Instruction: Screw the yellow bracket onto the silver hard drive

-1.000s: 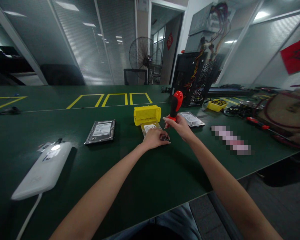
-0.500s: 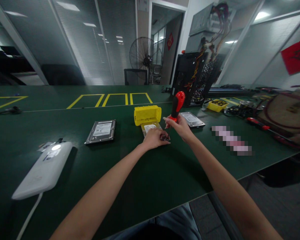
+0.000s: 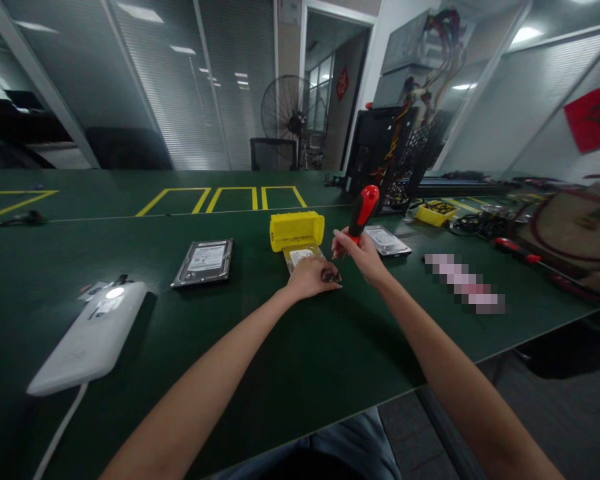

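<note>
My right hand (image 3: 361, 253) is closed around a red and black screwdriver (image 3: 364, 210), its handle tilted up to the right and its shaft pointing down toward my left fingertips. A hard drive (image 3: 299, 254) with a white label lies in front of me, partly covered by my left hand (image 3: 313, 277). The fingers of that hand are curled round the drive's near right end, by a small dark part I cannot make out. Behind the drive a yellow plastic bin (image 3: 297, 230) rests on its side, opening toward me.
Another hard drive (image 3: 203, 262) lies to the left, and a third hard drive (image 3: 387, 241) to the right. A white power bank (image 3: 93, 337) with a cable is at the left. An opened computer case (image 3: 383, 153) stands behind; a small yellow bin (image 3: 435, 213) and a second screwdriver (image 3: 517, 250) are at the right.
The screwdriver's handle has tilted further to the right, with my right hand shifting slightly that way. My left hand stays on the hard drive. The whole view has shifted a little.
</note>
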Demonstrator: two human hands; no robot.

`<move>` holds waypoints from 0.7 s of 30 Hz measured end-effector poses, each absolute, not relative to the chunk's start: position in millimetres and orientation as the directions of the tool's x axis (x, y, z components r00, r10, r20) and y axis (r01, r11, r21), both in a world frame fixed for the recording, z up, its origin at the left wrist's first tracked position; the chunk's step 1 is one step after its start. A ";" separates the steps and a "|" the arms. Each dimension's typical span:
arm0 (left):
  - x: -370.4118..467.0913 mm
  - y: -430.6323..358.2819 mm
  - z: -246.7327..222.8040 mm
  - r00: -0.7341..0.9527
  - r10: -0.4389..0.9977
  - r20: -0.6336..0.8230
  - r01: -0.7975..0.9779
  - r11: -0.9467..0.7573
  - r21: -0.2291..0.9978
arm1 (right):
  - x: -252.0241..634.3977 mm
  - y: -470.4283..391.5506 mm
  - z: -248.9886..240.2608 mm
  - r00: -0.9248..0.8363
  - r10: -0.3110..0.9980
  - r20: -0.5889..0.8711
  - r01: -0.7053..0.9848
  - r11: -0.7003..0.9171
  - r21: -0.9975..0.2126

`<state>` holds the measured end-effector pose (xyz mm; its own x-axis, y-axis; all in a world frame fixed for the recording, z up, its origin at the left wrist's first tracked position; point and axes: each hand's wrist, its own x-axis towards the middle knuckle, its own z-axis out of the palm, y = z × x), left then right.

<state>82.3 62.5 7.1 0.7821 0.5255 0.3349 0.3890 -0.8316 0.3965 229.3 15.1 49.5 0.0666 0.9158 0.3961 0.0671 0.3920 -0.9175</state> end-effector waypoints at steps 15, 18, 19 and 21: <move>82.1 61.8 8.3 0.781 0.524 0.340 0.385 -0.833 0.398 | 231.9 20.9 42.6 0.144 0.903 0.405 0.062 0.400 -0.914; 82.5 60.9 9.9 0.780 0.534 0.327 0.401 -0.827 0.394 | 231.7 22.0 42.4 0.165 0.886 0.434 0.079 0.426 -0.901; 82.7 60.7 10.3 0.779 0.537 0.322 0.405 -0.824 0.395 | 231.4 22.3 42.5 0.171 0.882 0.440 0.081 0.432 -0.898; 83.1 60.2 10.6 0.779 0.542 0.316 0.409 -0.820 0.400 | 230.7 22.6 42.9 0.174 0.882 0.439 0.075 0.432 -0.899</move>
